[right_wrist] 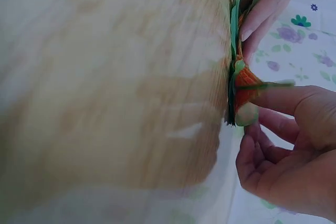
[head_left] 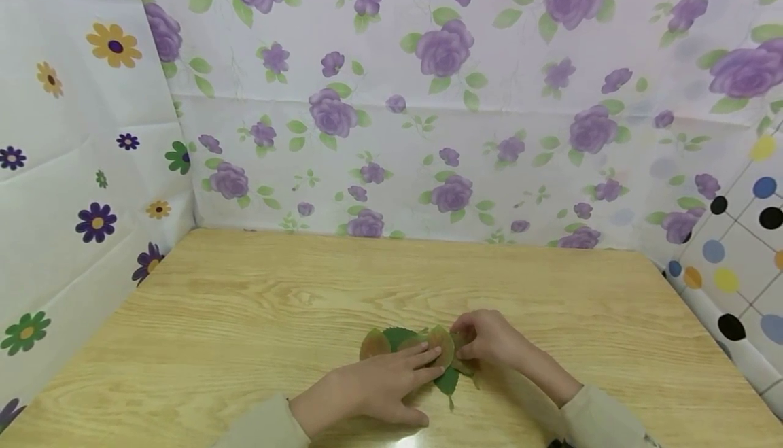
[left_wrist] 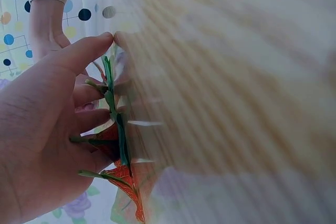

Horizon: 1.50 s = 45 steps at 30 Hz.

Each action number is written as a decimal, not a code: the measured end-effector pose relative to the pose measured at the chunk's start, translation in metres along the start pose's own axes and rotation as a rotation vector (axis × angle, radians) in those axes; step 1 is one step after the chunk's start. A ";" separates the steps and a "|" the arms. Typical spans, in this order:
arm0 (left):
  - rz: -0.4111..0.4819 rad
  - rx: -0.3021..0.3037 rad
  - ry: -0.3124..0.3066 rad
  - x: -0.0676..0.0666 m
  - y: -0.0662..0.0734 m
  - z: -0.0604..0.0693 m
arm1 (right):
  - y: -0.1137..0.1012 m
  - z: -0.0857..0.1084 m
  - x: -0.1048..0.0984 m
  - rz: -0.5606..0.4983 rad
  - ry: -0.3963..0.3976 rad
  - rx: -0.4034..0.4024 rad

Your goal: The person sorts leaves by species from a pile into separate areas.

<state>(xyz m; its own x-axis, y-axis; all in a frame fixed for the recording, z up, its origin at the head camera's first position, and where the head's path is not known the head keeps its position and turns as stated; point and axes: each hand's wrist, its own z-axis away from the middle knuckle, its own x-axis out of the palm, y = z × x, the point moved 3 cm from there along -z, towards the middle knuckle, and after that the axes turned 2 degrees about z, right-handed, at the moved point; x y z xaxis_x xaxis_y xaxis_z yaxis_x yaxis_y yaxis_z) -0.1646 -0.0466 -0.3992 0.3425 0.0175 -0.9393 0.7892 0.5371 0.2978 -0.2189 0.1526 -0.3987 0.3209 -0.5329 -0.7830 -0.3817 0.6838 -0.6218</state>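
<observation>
Several leaves form a small overlapping cluster on the wooden table point(head_left: 293, 298). A reddish-brown leaf point(head_left: 374, 345) is at its left end, next to a dark green leaf point(head_left: 399, 336). My left hand point(head_left: 379, 387) lies over the cluster with fingers stretched out, fingertips touching a reddish leaf point(head_left: 442, 345) on the right. Another green leaf point(head_left: 448, 381) points toward me, stem outward. At the cluster's right edge, my right hand point(head_left: 489, 339) has thumb and fingers bent around a leaf's edge. In the right wrist view its thumb and index finger pinch by an orange leaf point(right_wrist: 247, 85).
Behind the table hangs a white cloth point(head_left: 391, 142) with purple roses. A flower-patterned cloth point(head_left: 61, 183) covers the left side, and a dotted cloth point(head_left: 734, 257) the right. Both forearms come in from the near edge in pale sleeves point(head_left: 269, 427).
</observation>
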 end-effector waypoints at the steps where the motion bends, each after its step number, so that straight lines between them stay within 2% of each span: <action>1: 0.003 0.000 0.002 0.000 0.000 0.000 | 0.001 0.000 0.000 -0.008 0.001 -0.004; 9: -0.011 -0.005 0.000 0.001 0.002 0.001 | 0.003 0.003 -0.007 -0.051 0.020 -0.021; 13: 0.005 -0.006 0.013 0.003 0.002 0.000 | 0.008 0.002 -0.012 -0.085 0.035 -0.001; 22: 0.003 0.007 0.019 0.004 0.002 -0.001 | 0.015 -0.003 -0.025 -0.279 0.053 0.071; 27: -0.027 0.021 0.027 0.003 0.002 -0.002 | 0.024 -0.010 -0.039 -0.377 0.079 0.089; 37: -0.070 0.026 0.041 0.004 0.001 -0.002 | 0.054 -0.015 -0.069 -0.419 0.150 0.158; 45: -0.059 0.020 0.047 0.004 0.001 -0.001 | 0.087 -0.007 -0.088 -0.391 0.201 0.215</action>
<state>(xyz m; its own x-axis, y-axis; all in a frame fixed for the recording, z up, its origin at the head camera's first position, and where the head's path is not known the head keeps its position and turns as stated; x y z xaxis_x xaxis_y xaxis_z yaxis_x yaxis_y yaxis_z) -0.1632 -0.0453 -0.4026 0.2713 0.0262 -0.9621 0.8174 0.5216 0.2447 -0.2865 0.2547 -0.3840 0.2222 -0.8414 -0.4925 -0.0717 0.4897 -0.8689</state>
